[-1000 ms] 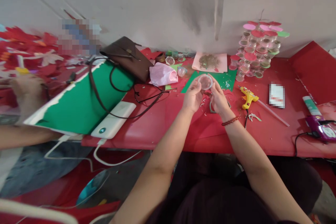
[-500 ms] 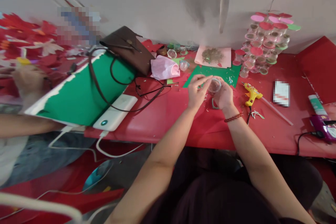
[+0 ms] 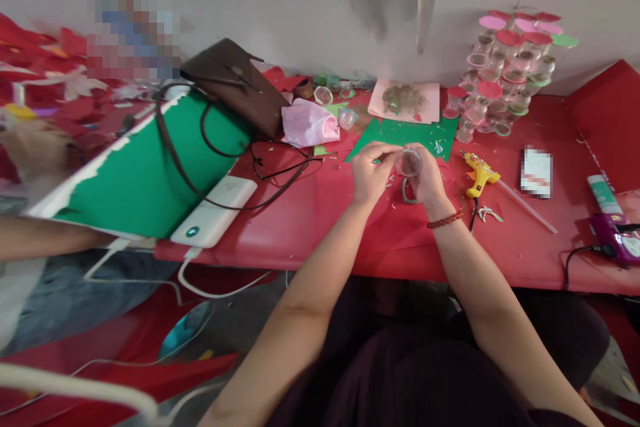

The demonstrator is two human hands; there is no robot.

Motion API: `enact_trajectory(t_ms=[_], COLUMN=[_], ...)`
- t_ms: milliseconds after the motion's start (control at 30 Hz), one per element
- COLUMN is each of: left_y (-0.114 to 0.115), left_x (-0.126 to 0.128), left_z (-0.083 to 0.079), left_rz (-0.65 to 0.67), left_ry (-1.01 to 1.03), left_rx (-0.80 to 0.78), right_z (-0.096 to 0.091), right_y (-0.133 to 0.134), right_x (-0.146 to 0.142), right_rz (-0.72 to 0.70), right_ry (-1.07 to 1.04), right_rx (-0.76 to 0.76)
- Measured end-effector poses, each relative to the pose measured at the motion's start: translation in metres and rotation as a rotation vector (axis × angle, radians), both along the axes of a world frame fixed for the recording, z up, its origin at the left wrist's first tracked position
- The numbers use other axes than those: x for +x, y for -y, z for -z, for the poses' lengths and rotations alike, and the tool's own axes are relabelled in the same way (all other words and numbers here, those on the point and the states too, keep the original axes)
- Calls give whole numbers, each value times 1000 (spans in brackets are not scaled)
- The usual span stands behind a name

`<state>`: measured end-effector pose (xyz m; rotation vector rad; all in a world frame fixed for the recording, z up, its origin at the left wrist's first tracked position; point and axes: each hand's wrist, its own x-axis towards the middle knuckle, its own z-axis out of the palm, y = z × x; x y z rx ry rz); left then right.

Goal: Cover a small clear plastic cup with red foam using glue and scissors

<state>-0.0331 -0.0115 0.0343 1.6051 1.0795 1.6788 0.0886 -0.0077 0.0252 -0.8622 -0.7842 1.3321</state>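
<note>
Above the red paper, a small clear plastic cup is held with its round mouth towards me. My right hand is wrapped around its right side, a brown bead bracelet on the wrist. From the left, my left hand has thumb and fingers pinched together at the cup's rim. Just below the cup shows a grey-green loop, like a scissors handle, partly hidden by my right hand. A green sheet with paper scraps lies behind the hands. Right of them rests a yellow glue gun with a long clear glue stick.
A stack of clear cups with coloured discs stands at back right. A brown bag, a white power bank and a pink cloth pouch lie left. A purple device sits far right. Another person's hand is at far left.
The cup has turned slightly between my hands, and my left fingers have shifted a little left along its rim. The whole view has moved slightly.
</note>
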Motion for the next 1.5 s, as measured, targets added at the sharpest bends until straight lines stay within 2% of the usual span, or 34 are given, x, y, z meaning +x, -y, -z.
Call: enact_trajectory(t_ms=[67, 167, 233, 300, 433, 667, 967, 1133, 1333, 1500], left_y=[-1, -4, -6, -8, -8, -1, 4, 7, 10, 9], left_x=[0, -3, -6, -9, -10, -2, 6, 11, 16, 19], left_z=[1, 2, 2, 2, 1, 1, 4, 4, 4, 4], left_rz=[24, 140, 200, 211, 171, 37, 9, 22, 12, 12], left_ry=[44, 83, 68, 27, -92, -190, -120, -67, -38, -16], left_rx=[-44, -166, -237, -237, -147, -92, -86, -39, -67, -56], right_z=[-1, 0, 0, 1, 0, 1, 6, 9, 13, 12], right_y=[0, -2, -3, -3, -1, 4, 7, 8, 9, 10], right_x=[1, 3, 3, 3, 1, -1, -5, -6, -7, -6], right_rz=[5, 13, 14, 17, 28, 100, 221, 276, 302, 347], right_ry=[-10, -18, -11, 0, 23, 90, 124, 50, -11, 29], right_rx=[-7, -42, -68, -76, -64, -63, 83, 175, 193, 185])
